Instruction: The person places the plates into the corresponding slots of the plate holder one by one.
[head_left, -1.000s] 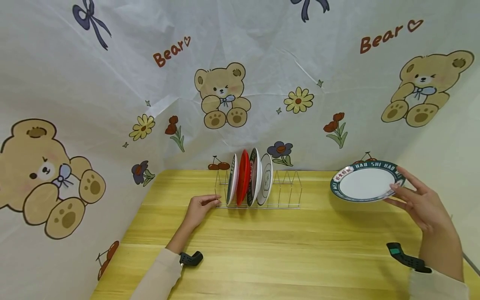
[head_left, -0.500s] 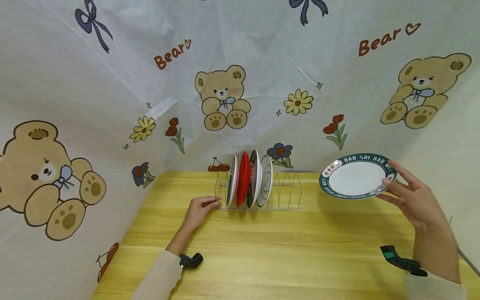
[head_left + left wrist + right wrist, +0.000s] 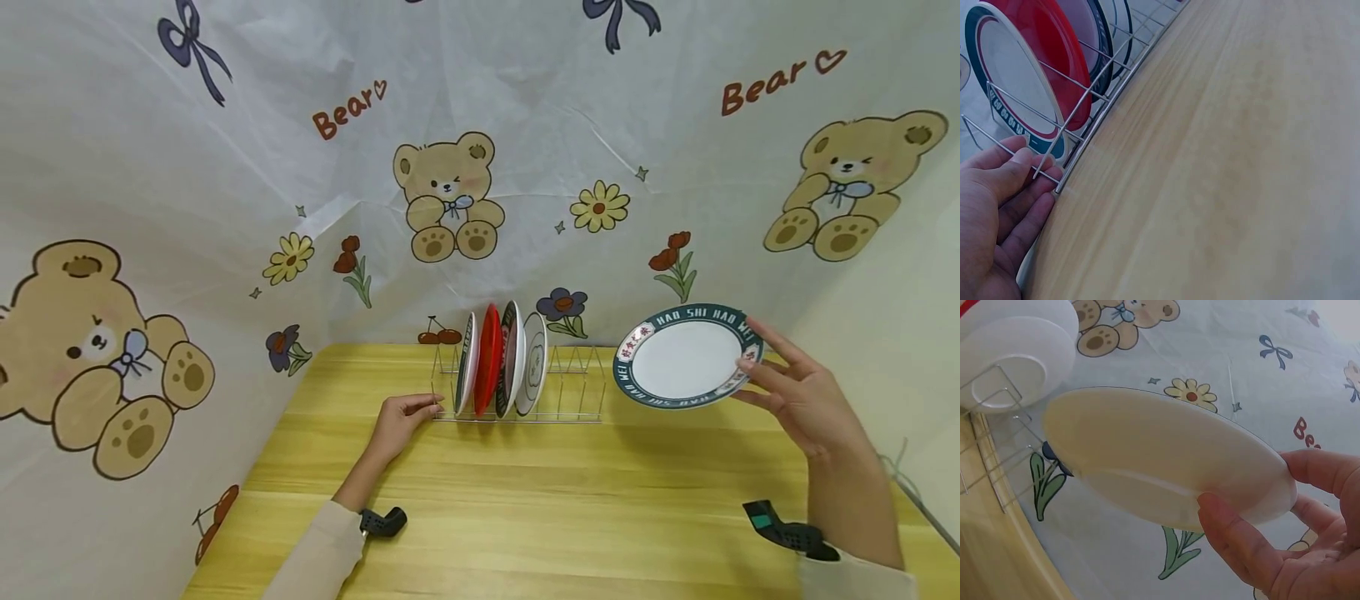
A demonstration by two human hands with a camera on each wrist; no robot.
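My right hand (image 3: 798,396) pinches the right edge of a white plate (image 3: 686,358) with a green lettered rim, tilted and held above the table. In the right wrist view the plate's pale underside (image 3: 1166,456) shows, with fingers at its edge. My left hand (image 3: 401,419) pinches the left end of a wire dish rack (image 3: 573,417). Standing upright in the rack's left and middle slots are several plates: a green-rimmed one (image 3: 466,367), a red plate (image 3: 488,358), a dark-rimmed plate (image 3: 512,358) and a white plate with ring lines (image 3: 533,364).
The rack's right-hand slots hold no plates. Under everything lies a yellow wood-grain table (image 3: 525,517), with a bear-print cloth (image 3: 525,108) hanging behind and to the left. A thin cable (image 3: 926,517) runs along the right edge.
My right hand has carried the green-rimmed plate leftward, closer to the rack, and its face has tipped more toward the camera. The left hand keeps its place on the rack.
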